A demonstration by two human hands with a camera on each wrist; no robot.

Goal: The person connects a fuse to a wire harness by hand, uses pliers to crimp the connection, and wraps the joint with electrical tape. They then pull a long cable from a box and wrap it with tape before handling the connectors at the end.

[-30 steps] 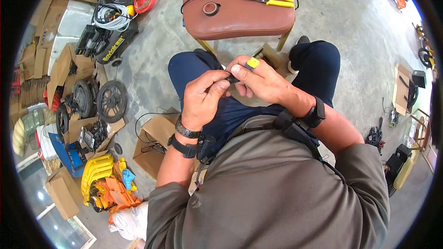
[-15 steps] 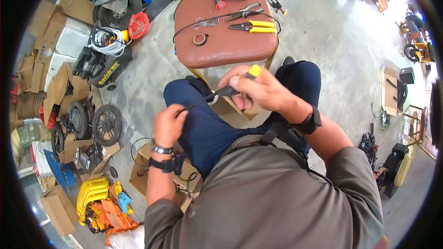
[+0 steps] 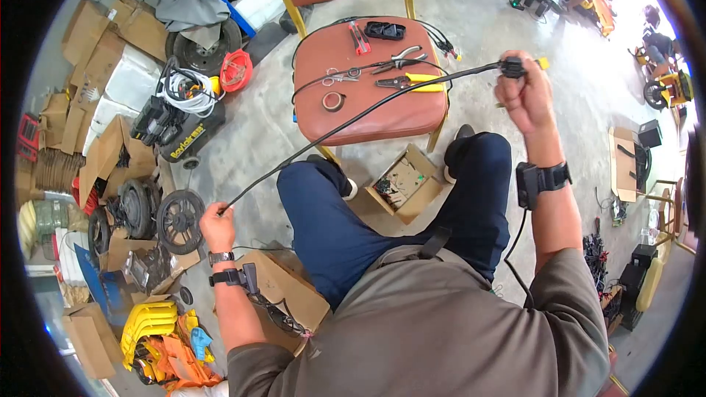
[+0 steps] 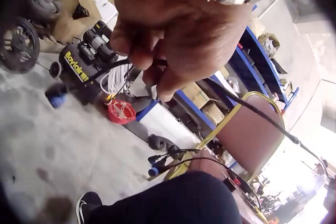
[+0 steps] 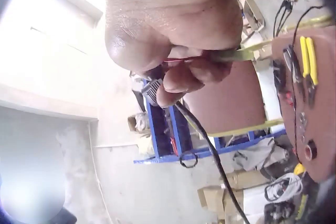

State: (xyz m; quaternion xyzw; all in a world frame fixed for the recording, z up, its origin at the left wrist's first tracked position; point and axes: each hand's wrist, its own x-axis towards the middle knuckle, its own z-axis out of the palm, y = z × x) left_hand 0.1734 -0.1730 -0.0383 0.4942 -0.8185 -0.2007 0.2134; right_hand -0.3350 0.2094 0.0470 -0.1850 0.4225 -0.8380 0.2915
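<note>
A black cable (image 3: 353, 119) runs in a nearly straight slant between the two hands, in front of the chair seat. Low on the left, the left hand (image 3: 218, 228) pinches one end of it. The right hand (image 3: 528, 99), raised to the upper right, grips the black plug (image 3: 512, 67) at the other end. A yellow connector (image 3: 543, 63) sticks out beyond the right fingers. In the right wrist view, ribbed plastic on the plug (image 5: 152, 92) shows beside the curled fingers. From the left wrist, the cable (image 4: 257, 111) leads away from the fingers.
On the chair seat (image 3: 368, 121) lie yellow-handled wire strippers (image 3: 426, 79), pliers (image 3: 401, 59), scissors (image 3: 340, 76), a tape roll (image 3: 333, 101), a red-handled tool (image 3: 359, 38) and another cable. An open box (image 3: 408, 184) stands between the feet. A cardboard box (image 3: 294, 283) is by the left forearm.
The hands were close together, then moved apart. The left hand went left and down along the cable, the right hand up and right with the plug, and the cable now stretches long between them.
</note>
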